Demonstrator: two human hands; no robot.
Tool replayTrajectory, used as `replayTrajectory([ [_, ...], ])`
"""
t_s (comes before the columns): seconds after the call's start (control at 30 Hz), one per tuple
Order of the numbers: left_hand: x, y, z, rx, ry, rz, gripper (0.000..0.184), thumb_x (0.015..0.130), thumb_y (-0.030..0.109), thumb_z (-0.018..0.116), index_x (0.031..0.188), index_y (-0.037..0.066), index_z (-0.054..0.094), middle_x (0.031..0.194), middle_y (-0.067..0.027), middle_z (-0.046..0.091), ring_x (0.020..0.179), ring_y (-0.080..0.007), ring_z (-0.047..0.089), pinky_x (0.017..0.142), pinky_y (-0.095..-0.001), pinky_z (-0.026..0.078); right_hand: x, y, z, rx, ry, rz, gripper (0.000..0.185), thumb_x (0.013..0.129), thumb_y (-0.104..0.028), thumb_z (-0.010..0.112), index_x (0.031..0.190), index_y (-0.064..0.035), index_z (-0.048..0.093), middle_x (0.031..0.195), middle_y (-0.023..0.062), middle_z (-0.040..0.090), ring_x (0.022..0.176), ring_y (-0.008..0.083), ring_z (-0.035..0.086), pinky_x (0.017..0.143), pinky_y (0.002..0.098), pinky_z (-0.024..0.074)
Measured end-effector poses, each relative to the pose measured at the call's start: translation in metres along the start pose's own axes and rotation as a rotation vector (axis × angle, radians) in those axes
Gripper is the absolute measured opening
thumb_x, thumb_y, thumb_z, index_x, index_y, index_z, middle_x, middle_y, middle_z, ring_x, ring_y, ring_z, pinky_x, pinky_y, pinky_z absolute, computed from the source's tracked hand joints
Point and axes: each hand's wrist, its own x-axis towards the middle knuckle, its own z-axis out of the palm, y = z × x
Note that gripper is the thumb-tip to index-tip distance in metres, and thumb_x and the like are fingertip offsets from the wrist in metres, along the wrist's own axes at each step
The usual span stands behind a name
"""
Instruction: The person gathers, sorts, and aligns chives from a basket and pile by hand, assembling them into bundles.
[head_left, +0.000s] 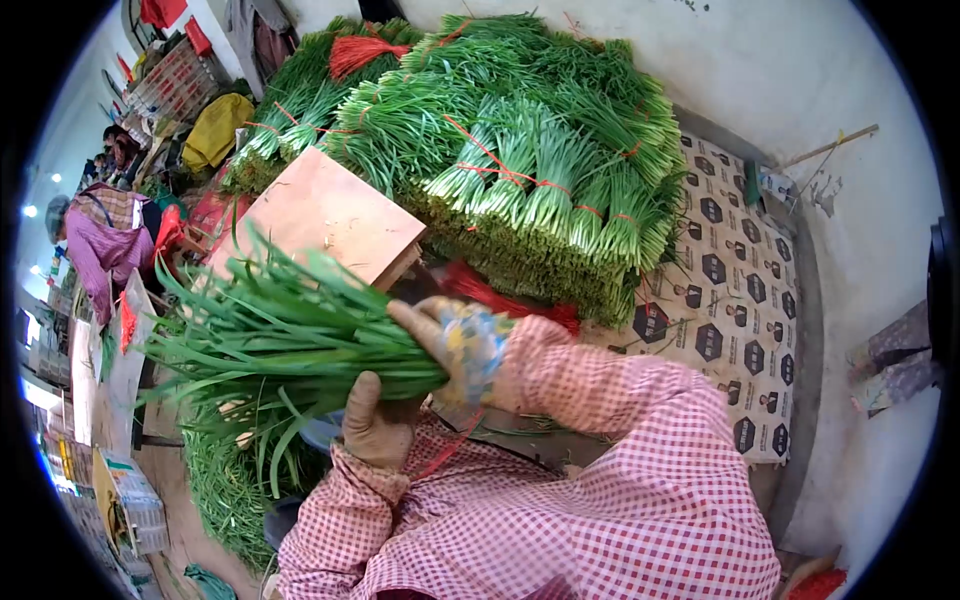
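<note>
A thick bunch of garlic chives lies across both my gloved hands, leaves fanning to the left and cut ends toward my body. My right hand, in a glove with a blue and yellow cuff, grips the stem end from above. Below it my left hand wraps the bunch from underneath, thumb up; its other fingers are partly hidden. Behind the bunch stands a wooden board, partly covered by the leaves. A heap of loose greens lies under the bunch at the lower left.
Tied chive bundles are stacked high against the wall, with a hank of red ties on top. More red ties lie beside the board. A printed sheet covers the floor at right. Another person is at far left.
</note>
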Motion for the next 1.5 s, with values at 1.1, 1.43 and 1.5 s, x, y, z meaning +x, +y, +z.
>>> replayTrajectory([
  [1.1,0.185,0.023,-0.112,2.443,-0.131,0.281,0.095,0.059,0.025,0.082,0.141,0.020,0.035,0.144,-0.0174,0.034,0.133,-0.0368,0.032,0.109,-0.0455,0.027,-0.233,0.217,0.195,-0.127,-0.796,1.084,0.057,0.087,-0.045,0.057,0.128,-0.0060,0.053,0.117,0.0171,0.061,0.108,0.0286,0.057,0.093,0.0399,0.0442],
  [1.43,0.205,0.014,-0.132,2.622,-0.060,0.410,0.093,0.059,0.018,0.079,0.141,0.023,0.035,0.139,-0.0164,0.040,0.127,-0.0355,0.039,0.101,-0.0493,0.033,-0.195,0.275,0.205,-0.162,-0.655,1.244,0.050,0.088,-0.039,0.056,0.127,-0.0083,0.054,0.112,0.0182,0.062,0.101,0.0267,0.059,0.089,0.0371,0.0460],
  [1.5,0.204,0.015,-0.130,2.613,-0.063,0.366,0.094,0.060,0.022,0.079,0.142,0.024,0.033,0.142,-0.0157,0.037,0.130,-0.0348,0.035,0.103,-0.0517,0.031,-0.199,0.266,0.204,-0.152,-0.681,1.218,0.048,0.088,-0.038,0.056,0.126,-0.0088,0.054,0.111,0.0185,0.062,0.100,0.0263,0.060,0.088,0.0366,0.0463],
])
